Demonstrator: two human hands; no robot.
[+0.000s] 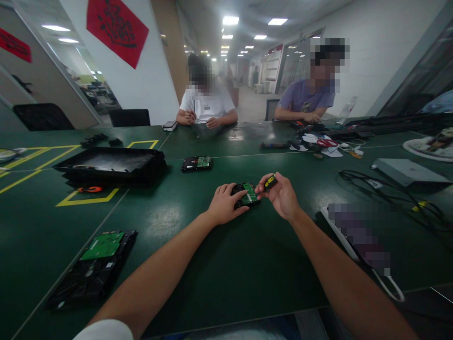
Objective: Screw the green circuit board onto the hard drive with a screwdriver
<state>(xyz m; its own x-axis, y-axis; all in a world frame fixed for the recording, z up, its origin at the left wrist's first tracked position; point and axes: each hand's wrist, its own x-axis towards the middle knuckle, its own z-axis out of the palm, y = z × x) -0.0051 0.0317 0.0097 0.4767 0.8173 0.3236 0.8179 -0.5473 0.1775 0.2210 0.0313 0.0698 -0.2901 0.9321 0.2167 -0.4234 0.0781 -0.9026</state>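
Observation:
A hard drive (251,192) with a green circuit board facing up lies on the green table in front of me. My left hand (224,204) grips it from the left, with the thumb and fingers laid over its body. Closed round a short screwdriver (271,182) with a black and yellow handle, my right hand (285,198) is at the drive's right edge. The screwdriver's tip is hidden by the fingers, so I cannot tell whether it touches the drive. A second hard drive (102,246), board side up, rests near my left forearm.
Another drive (197,163) lies farther back, beside black trays (109,160) with an orange-handled tool (91,189). To the right are a phone (357,231), black cables (375,183) and a metal box (410,172). Red scissors (326,143) lie farther off. Two people (208,106) sit opposite.

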